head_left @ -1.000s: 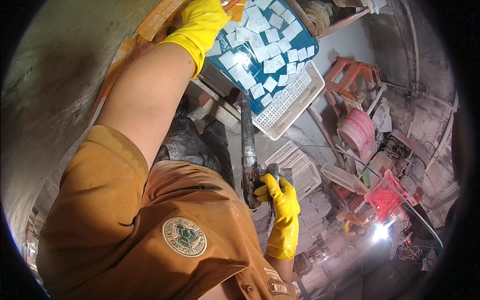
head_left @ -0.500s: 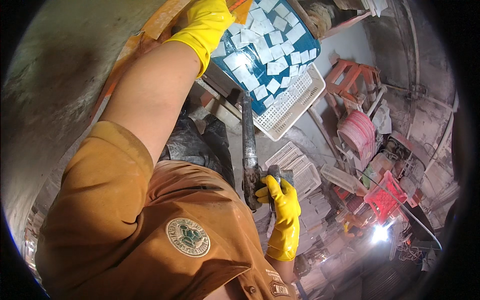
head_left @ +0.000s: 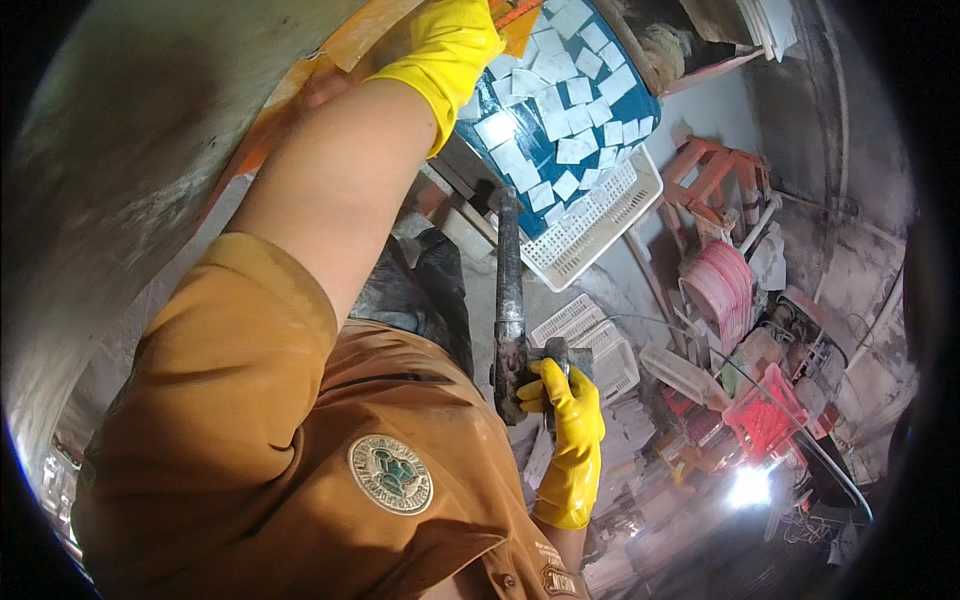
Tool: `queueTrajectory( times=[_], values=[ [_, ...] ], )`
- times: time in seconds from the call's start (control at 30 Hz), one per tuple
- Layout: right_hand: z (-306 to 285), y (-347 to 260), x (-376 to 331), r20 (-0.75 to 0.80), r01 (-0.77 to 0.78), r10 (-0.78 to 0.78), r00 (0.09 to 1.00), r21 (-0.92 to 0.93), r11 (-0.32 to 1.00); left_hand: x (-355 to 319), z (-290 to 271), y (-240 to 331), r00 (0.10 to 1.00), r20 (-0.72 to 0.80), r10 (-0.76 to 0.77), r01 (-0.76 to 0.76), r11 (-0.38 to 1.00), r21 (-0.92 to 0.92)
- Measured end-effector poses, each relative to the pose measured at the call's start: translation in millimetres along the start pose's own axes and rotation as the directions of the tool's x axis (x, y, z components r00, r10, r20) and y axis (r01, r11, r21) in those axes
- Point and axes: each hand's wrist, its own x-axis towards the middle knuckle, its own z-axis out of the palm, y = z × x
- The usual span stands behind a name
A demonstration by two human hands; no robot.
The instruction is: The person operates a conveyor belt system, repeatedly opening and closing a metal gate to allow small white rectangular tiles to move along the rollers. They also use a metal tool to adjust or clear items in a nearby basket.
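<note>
A: Looking down from the head camera, what do the hands have?

B: Both wear yellow gloves. The right hand point(head_left: 568, 440) is closed around the lower end of a dark bar point(head_left: 508, 300), which stands nearly upright and runs up from that hand toward a blue tray point(head_left: 560, 150). The left hand point(head_left: 450, 45) is raised high. Its fingers run out of view at the top edge, so I cannot tell whether it grips anything. It is up against an orange board point(head_left: 350, 40), just left of the tray.

A: What is in the tray?

B: Small pale square tiles point(head_left: 575, 120), loosely spread. Under it sits a white slotted basket point(head_left: 600, 225).

A: Risk?

B: I judge the tray looks tilted. A knock from the bar's top end could spill tiles. The grip is low on the bar, so it might swing.

A: Any packages or labels?

B: A round green-and-cream badge point(head_left: 390, 473) on the orange shirt, left of the right hand. Right of that hand, a red crate point(head_left: 765, 420) and pink stacked discs point(head_left: 722, 295). More white baskets point(head_left: 600, 345) lie just above it.
</note>
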Motion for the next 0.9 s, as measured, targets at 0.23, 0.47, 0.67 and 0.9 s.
queueTrajectory(
  times=[0.23,0.47,0.67,0.9],
  values=[
    [7,-7,-2,-0.019,-0.012,0.012,1.000,0.014,1.000,-7,-19,4,0.998,0.052,-0.045,0.048,0.997,-0.058],
    [12,-12,-4,-0.011,0.003,-0.002,1.000,0.060,0.998,-4,-23,2,0.996,0.083,-0.032,0.038,0.997,-0.067],
    [18,-21,-7,-0.040,-0.009,0.010,0.999,0.043,0.999,-5,-31,3,0.990,0.137,-0.027,0.034,0.998,-0.047],
    [19,-20,-4,-0.023,0.003,-0.002,1.000,0.044,0.999,14,-5,-5,0.997,0.078,-0.020,0.029,0.992,-0.125]
  ],
)
